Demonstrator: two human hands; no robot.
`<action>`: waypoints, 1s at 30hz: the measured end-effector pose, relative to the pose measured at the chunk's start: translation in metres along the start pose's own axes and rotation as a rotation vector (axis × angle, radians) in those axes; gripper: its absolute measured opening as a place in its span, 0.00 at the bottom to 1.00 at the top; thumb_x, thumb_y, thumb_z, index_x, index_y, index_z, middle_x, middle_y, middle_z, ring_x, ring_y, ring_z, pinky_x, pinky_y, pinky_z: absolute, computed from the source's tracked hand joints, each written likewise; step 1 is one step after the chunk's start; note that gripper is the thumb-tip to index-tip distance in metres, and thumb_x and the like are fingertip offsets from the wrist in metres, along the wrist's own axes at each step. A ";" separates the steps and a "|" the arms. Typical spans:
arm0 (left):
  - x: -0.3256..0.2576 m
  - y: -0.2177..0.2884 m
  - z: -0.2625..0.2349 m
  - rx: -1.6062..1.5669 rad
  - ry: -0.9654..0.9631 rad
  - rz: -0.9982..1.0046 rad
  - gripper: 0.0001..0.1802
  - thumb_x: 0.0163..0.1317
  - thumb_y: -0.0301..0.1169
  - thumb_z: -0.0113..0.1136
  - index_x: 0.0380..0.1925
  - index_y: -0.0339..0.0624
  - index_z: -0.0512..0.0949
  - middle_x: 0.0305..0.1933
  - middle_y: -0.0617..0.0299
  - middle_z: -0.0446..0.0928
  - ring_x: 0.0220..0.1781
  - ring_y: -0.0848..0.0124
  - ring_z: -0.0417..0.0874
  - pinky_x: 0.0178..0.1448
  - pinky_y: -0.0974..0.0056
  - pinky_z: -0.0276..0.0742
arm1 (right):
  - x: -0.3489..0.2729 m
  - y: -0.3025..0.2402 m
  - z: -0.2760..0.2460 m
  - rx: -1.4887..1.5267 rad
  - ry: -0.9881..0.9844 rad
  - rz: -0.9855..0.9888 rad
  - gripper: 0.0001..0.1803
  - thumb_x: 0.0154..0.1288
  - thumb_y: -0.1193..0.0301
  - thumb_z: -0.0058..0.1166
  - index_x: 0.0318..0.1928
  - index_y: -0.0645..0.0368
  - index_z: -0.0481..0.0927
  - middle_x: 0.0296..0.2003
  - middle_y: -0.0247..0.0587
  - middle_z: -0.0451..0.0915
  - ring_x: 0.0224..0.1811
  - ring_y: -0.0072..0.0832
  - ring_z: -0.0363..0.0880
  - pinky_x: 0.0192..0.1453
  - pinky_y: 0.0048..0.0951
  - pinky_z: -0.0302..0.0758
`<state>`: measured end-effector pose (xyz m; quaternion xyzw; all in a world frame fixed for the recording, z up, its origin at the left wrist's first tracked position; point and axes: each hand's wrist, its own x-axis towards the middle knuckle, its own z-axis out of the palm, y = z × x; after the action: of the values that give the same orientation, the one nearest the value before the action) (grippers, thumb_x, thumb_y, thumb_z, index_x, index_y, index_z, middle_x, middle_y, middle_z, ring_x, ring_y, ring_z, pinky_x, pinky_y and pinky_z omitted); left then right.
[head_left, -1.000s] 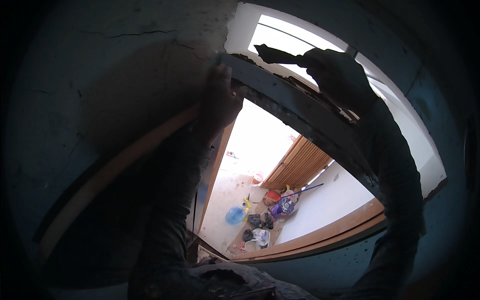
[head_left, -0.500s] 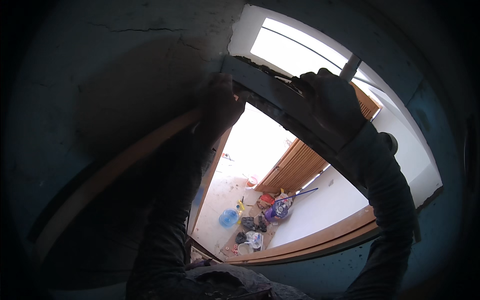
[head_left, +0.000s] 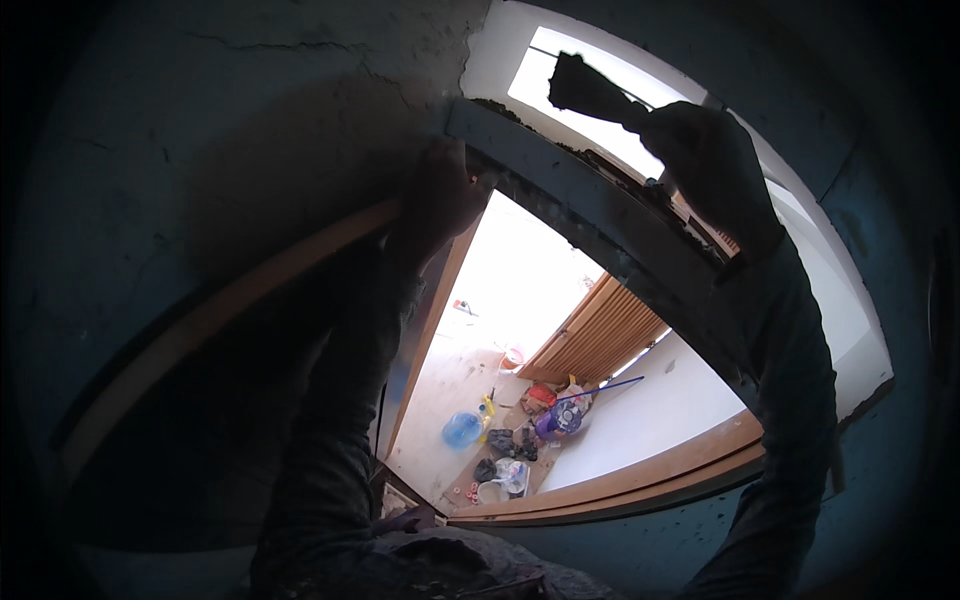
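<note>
My left hand (head_left: 440, 200) presses against the upper corner of a doorway, where a wooden frame strip (head_left: 250, 290) meets a dark grey lintel beam (head_left: 590, 215). My right hand (head_left: 700, 160) is raised above that beam and grips a flat-bladed scraper (head_left: 585, 90). Its blade points up and left, dark against a bright opening. Rough crumbs of mortar lie along the beam's upper edge. Both sleeves are dark and reach up from the lower edge.
A cracked plaster wall (head_left: 250, 120) fills the left. Through the doorway, far below, lie a blue water jug (head_left: 462, 430), a heap of bags and buckets (head_left: 520, 450) and a slatted wooden panel (head_left: 600, 340). Wooden trim (head_left: 640, 480) borders the opening's lower side.
Half a second ago my right hand was down on the beam. It has since lifted up and away with the scraper blade raised. My left hand stays at the corner.
</note>
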<state>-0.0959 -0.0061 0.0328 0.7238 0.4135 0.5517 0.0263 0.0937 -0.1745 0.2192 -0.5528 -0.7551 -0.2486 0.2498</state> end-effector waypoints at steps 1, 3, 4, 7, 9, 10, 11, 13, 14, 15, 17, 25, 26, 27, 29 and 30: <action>0.001 0.001 0.002 0.009 0.000 0.008 0.22 0.63 0.41 0.68 0.42 0.30 0.78 0.45 0.42 0.81 0.52 0.48 0.83 0.60 0.48 0.78 | 0.004 0.006 0.001 -0.055 -0.027 -0.024 0.06 0.66 0.76 0.64 0.42 0.59 0.88 0.46 0.48 0.87 0.34 0.36 0.89 0.41 0.30 0.85; 0.002 0.002 0.001 0.008 -0.025 0.012 0.25 0.63 0.42 0.69 0.47 0.28 0.78 0.46 0.42 0.82 0.51 0.49 0.85 0.58 0.50 0.79 | 0.010 0.015 0.007 -0.158 -0.077 -0.080 0.08 0.66 0.78 0.62 0.44 0.58 0.88 0.48 0.48 0.86 0.35 0.34 0.89 0.40 0.27 0.86; 0.002 0.002 -0.004 -0.003 -0.050 0.008 0.28 0.63 0.42 0.70 0.51 0.27 0.77 0.46 0.42 0.82 0.51 0.51 0.86 0.58 0.52 0.80 | 0.010 0.018 0.011 -0.130 -0.099 -0.045 0.08 0.66 0.78 0.63 0.45 0.58 0.88 0.49 0.48 0.86 0.35 0.34 0.89 0.40 0.28 0.86; 0.003 -0.005 -0.004 -0.023 -0.068 0.004 0.28 0.62 0.42 0.71 0.50 0.28 0.78 0.43 0.43 0.83 0.47 0.55 0.88 0.53 0.54 0.83 | 0.010 0.031 0.026 -0.093 -0.115 -0.112 0.12 0.64 0.80 0.64 0.48 0.57 0.87 0.49 0.49 0.86 0.38 0.35 0.90 0.42 0.27 0.87; 0.004 -0.005 -0.001 -0.021 -0.045 0.031 0.23 0.61 0.40 0.72 0.45 0.30 0.79 0.40 0.45 0.83 0.43 0.56 0.88 0.50 0.55 0.83 | 0.010 0.045 0.032 -0.152 -0.079 -0.259 0.13 0.63 0.80 0.65 0.49 0.58 0.86 0.48 0.49 0.85 0.40 0.36 0.90 0.44 0.26 0.87; 0.003 -0.001 0.000 -0.016 -0.026 0.058 0.22 0.60 0.39 0.72 0.43 0.32 0.79 0.39 0.45 0.83 0.42 0.57 0.88 0.48 0.55 0.84 | 0.009 0.051 0.037 -0.115 -0.067 -0.315 0.13 0.65 0.77 0.63 0.50 0.59 0.85 0.46 0.47 0.85 0.38 0.34 0.88 0.42 0.25 0.85; 0.002 0.002 0.001 -0.011 -0.007 0.086 0.20 0.60 0.39 0.73 0.40 0.33 0.78 0.38 0.46 0.82 0.40 0.58 0.87 0.47 0.56 0.84 | 0.007 0.057 0.043 -0.078 -0.061 -0.371 0.13 0.68 0.75 0.61 0.52 0.60 0.84 0.45 0.45 0.85 0.36 0.31 0.87 0.40 0.24 0.83; 0.001 -0.008 0.005 -0.048 -0.019 0.080 0.27 0.63 0.42 0.69 0.50 0.28 0.77 0.52 0.39 0.79 0.56 0.49 0.81 0.62 0.52 0.76 | 0.007 0.053 0.050 0.130 -0.113 -0.347 0.17 0.75 0.67 0.54 0.57 0.61 0.82 0.40 0.40 0.85 0.31 0.23 0.84 0.33 0.23 0.79; 0.002 -0.012 0.007 -0.045 0.010 0.101 0.26 0.63 0.41 0.69 0.50 0.29 0.77 0.52 0.40 0.79 0.56 0.49 0.81 0.62 0.52 0.76 | 0.008 0.049 0.049 0.190 -0.158 -0.297 0.18 0.78 0.64 0.51 0.59 0.61 0.81 0.39 0.38 0.85 0.30 0.20 0.83 0.31 0.22 0.77; 0.001 -0.012 0.009 -0.050 0.030 0.123 0.26 0.63 0.41 0.69 0.49 0.29 0.77 0.53 0.40 0.78 0.56 0.49 0.81 0.62 0.52 0.76 | 0.006 0.033 0.044 0.168 -0.254 -0.168 0.18 0.78 0.65 0.50 0.59 0.61 0.81 0.41 0.39 0.86 0.31 0.21 0.83 0.32 0.23 0.78; 0.000 -0.011 0.012 -0.034 0.073 0.168 0.23 0.61 0.39 0.71 0.45 0.31 0.76 0.48 0.44 0.78 0.48 0.53 0.83 0.55 0.53 0.79 | 0.005 0.034 0.047 0.024 -0.266 -0.229 0.17 0.78 0.66 0.49 0.58 0.61 0.82 0.43 0.42 0.87 0.32 0.24 0.85 0.34 0.24 0.80; -0.005 -0.010 0.018 0.027 0.147 0.216 0.34 0.60 0.40 0.74 0.61 0.29 0.75 0.57 0.38 0.79 0.54 0.52 0.86 0.61 0.55 0.81 | -0.011 0.023 0.046 -0.020 -0.181 -0.159 0.14 0.77 0.70 0.51 0.53 0.62 0.86 0.37 0.49 0.88 0.40 0.36 0.89 0.46 0.28 0.83; -0.005 -0.007 0.019 -0.006 0.111 0.189 0.36 0.61 0.40 0.74 0.62 0.29 0.74 0.59 0.37 0.79 0.56 0.52 0.85 0.63 0.54 0.80 | -0.012 0.024 0.043 -0.036 -0.166 -0.163 0.12 0.75 0.71 0.53 0.51 0.62 0.86 0.37 0.49 0.89 0.41 0.37 0.89 0.48 0.30 0.84; -0.006 -0.007 0.018 0.040 0.122 0.199 0.35 0.61 0.41 0.73 0.62 0.29 0.75 0.59 0.38 0.79 0.57 0.51 0.84 0.65 0.53 0.78 | -0.012 0.016 0.042 -0.023 -0.183 -0.072 0.10 0.73 0.74 0.56 0.48 0.62 0.87 0.39 0.49 0.88 0.42 0.39 0.89 0.51 0.33 0.84; -0.009 -0.004 0.012 0.133 0.146 0.218 0.34 0.61 0.41 0.73 0.60 0.28 0.76 0.59 0.38 0.79 0.60 0.49 0.83 0.68 0.52 0.75 | -0.013 0.007 0.036 0.069 -0.222 0.059 0.07 0.70 0.77 0.60 0.45 0.63 0.87 0.40 0.49 0.88 0.42 0.42 0.89 0.53 0.36 0.85; -0.009 -0.001 0.008 0.111 0.100 0.190 0.34 0.61 0.41 0.73 0.60 0.28 0.76 0.60 0.39 0.79 0.61 0.49 0.82 0.69 0.51 0.74 | -0.016 0.007 0.032 0.152 -0.244 0.103 0.07 0.70 0.76 0.60 0.46 0.63 0.87 0.40 0.49 0.88 0.42 0.42 0.89 0.53 0.36 0.85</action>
<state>-0.0907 -0.0074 0.0223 0.7318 0.3736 0.5633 -0.0868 0.1016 -0.1631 0.1857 -0.5963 -0.7673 -0.1087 0.2097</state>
